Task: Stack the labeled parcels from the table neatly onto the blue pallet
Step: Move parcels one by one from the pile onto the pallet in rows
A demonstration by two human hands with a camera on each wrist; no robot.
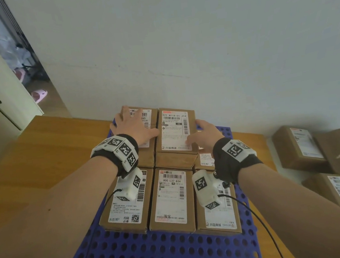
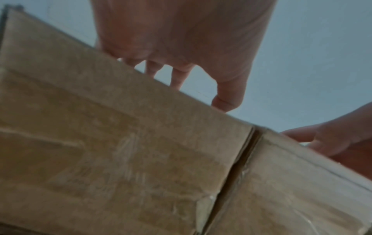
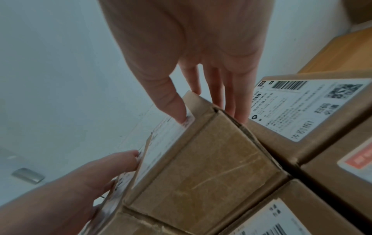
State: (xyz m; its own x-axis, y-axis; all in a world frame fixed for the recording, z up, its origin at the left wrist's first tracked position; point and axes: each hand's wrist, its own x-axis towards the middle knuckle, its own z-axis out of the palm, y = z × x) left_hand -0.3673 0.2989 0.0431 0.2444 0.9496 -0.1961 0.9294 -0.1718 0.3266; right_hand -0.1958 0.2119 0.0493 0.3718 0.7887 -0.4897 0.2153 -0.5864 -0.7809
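Both hands are lying flat with fingers spread, left hand [image 1: 132, 126] and right hand [image 1: 204, 134] squaring two upper-tier brown cardboard labelled parcels [image 1: 175, 129] together, evidently aligning them on the perforated blue plastic pallet [image 1: 167, 253].

brown parcels [image 1: 170, 198], blue perforated pallet [image 1: 157, 254]

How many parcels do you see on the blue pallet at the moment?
6 visible on the blue pallet: near left parcel, near middle parcel, near right parcel, low far right parcel, raised far left parcel, raised far middle parcel. More may hide beneath.
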